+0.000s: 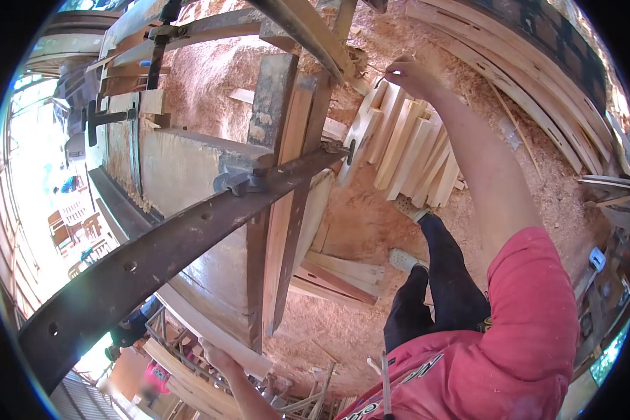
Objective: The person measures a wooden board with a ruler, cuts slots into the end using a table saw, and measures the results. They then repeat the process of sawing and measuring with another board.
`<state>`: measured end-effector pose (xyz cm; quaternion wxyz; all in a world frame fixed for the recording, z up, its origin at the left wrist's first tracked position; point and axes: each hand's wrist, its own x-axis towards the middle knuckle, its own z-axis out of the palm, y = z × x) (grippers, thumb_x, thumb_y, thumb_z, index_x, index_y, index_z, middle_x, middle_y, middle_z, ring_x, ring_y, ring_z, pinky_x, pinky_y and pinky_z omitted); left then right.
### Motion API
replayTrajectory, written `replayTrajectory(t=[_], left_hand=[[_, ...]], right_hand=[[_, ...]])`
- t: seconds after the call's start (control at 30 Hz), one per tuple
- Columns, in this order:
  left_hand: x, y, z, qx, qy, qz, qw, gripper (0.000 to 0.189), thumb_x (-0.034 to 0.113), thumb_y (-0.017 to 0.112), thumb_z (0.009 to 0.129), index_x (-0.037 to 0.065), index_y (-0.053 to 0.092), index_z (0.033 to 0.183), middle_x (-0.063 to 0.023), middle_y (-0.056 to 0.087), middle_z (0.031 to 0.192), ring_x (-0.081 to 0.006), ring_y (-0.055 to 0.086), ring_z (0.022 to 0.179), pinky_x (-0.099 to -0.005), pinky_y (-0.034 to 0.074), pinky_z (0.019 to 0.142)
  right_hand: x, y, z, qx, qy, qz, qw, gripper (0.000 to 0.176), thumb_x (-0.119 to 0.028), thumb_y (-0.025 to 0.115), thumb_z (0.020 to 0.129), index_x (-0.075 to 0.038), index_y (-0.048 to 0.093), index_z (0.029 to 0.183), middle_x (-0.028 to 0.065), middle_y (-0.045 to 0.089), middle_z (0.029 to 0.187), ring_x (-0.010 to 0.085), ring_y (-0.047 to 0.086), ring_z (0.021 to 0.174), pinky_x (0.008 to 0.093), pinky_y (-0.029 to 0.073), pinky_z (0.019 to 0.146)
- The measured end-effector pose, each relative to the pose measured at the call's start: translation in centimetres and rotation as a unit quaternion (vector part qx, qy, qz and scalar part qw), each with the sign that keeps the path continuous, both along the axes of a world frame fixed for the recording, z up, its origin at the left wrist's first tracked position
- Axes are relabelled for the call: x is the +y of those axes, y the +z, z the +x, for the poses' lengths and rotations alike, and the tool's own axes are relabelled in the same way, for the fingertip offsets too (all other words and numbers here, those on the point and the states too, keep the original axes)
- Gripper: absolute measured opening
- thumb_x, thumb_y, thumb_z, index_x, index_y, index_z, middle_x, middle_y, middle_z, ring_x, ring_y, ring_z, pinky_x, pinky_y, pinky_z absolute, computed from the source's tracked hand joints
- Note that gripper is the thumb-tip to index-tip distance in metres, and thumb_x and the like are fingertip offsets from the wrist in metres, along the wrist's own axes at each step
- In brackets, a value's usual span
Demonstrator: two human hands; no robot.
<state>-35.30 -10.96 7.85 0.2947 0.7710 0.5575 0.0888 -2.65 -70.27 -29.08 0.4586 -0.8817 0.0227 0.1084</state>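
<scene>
At the lower left, my left hand grips the lower edge of a pale wooden board, its fingers partly hidden. My right hand reaches out at the top, fingers pinched together by a thin, dark curved piece; what they hold is too small to tell. Just below that hand lie several pale wooden pieces. A long dark metal bar clamp with holes crosses the view diagonally, in front of upright wooden boards beside a workbench.
Long planks are stacked at the upper right. More boards lie on the sawdust-covered floor near my feet. Another metal clamp is at the upper left. Wooden chairs stand in the bright background.
</scene>
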Motion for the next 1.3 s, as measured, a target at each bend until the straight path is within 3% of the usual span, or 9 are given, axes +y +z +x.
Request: replayTrajectory(t=[0.3,0.47,0.57,0.8,0.9,0.97,1.1,1.2,1.3], left_hand=[[0.4,-0.3,-0.5,-0.021,-0.006,-0.023,0.999,0.048,0.039,0.038,0.103,-0.003,0.061,0.108,-0.0113,0.062,0.101,-0.0245,0.062,0.088,-0.0394,0.051,0.079],[-1.0,0.1,0.3,-0.035,-0.005,-0.043,0.998,0.046,0.040,0.036,0.103,0.000,0.058,0.106,-0.0086,0.060,0.098,-0.0218,0.060,0.088,-0.0374,0.050,0.079],[-0.1,0.1,-0.2,-0.031,-0.020,-0.062,0.997,0.045,0.041,0.036,0.105,0.004,0.060,0.113,-0.0067,0.062,0.101,-0.0218,0.063,0.090,-0.0365,0.052,0.083],[-0.3,-0.2,-0.1,-0.064,0.000,-0.045,0.997,0.045,0.040,0.036,0.104,0.001,0.057,0.109,-0.0087,0.059,0.099,-0.0219,0.059,0.090,-0.0363,0.050,0.081],[1.1,0.1,-0.8,0.028,-0.045,0.002,0.999,0.045,0.040,0.038,0.103,0.000,0.058,0.108,-0.0104,0.060,0.102,-0.0227,0.059,0.091,-0.0367,0.049,0.082],[0.9,-0.1,-0.8,0.022,-0.048,0.018,0.998,0.045,0.039,0.040,0.102,-0.002,0.059,0.109,-0.0131,0.061,0.104,-0.0247,0.059,0.090,-0.0379,0.049,0.082],[0.1,-0.2,-0.2,-0.044,0.004,-0.032,0.999,0.045,0.037,0.040,0.102,-0.002,0.059,0.110,-0.0152,0.061,0.105,-0.0256,0.060,0.089,-0.0381,0.049,0.081],[0.1,0.1,-0.1,0.017,-0.044,0.015,0.999,0.046,0.036,0.039,0.103,-0.004,0.059,0.110,-0.0160,0.062,0.105,-0.0260,0.060,0.089,-0.0382,0.050,0.081],[0.1,-0.2,-0.2,0.047,-0.061,0.031,0.997,0.049,0.036,0.038,0.103,-0.006,0.060,0.110,-0.0164,0.063,0.103,-0.0258,0.061,0.090,-0.0386,0.051,0.080]], right_hand=[[0.8,-2.3,-0.3,0.041,-0.159,0.135,0.977,0.034,-0.031,0.064,0.096,-0.004,0.068,0.116,0.0065,0.071,0.109,0.0184,0.063,0.101,0.0322,0.049,0.089],[2.0,-3.2,1.3,0.102,-0.357,0.304,0.877,0.032,-0.031,0.064,0.096,-0.004,0.069,0.113,0.0041,0.069,0.094,0.0122,0.058,0.080,0.0284,0.046,0.069],[2.9,-3.4,1.7,0.096,-0.418,0.313,0.848,0.031,-0.030,0.063,0.096,-0.003,0.070,0.110,0.0047,0.067,0.089,0.0108,0.055,0.073,0.0274,0.043,0.064],[3.5,-2.5,2.2,0.097,-0.408,0.298,0.858,0.031,-0.029,0.063,0.095,-0.002,0.070,0.109,0.0051,0.067,0.087,0.0115,0.054,0.070,0.0285,0.044,0.063],[3.3,-3.4,2.5,0.098,-0.393,0.290,0.867,0.032,-0.029,0.064,0.095,-0.001,0.069,0.109,0.0051,0.067,0.086,0.0119,0.055,0.072,0.0282,0.044,0.065],[2.8,-3.9,2.3,0.121,-0.369,0.300,0.871,0.038,-0.048,0.063,0.094,-0.013,0.067,0.108,-0.0029,0.057,0.083,0.0062,0.041,0.061,0.0260,0.032,0.050],[2.8,-7.0,0.7,0.044,-0.386,0.297,0.872,0.038,-0.048,0.061,0.094,-0.011,0.066,0.100,-0.0034,0.054,0.076,0.0071,0.041,0.059,0.0257,0.033,0.050],[3.2,-8.4,-1.4,0.025,-0.482,0.321,0.815,0.031,-0.041,0.059,0.095,-0.011,0.066,0.096,-0.0023,0.053,0.071,0.0091,0.043,0.057,0.0267,0.037,0.050],[4.2,-11.4,-8.0,0.111,-0.288,0.115,0.944,0.032,-0.032,0.050,0.095,-0.003,0.065,0.094,0.0098,0.060,0.077,0.0220,0.057,0.070,0.0364,0.047,0.064]])
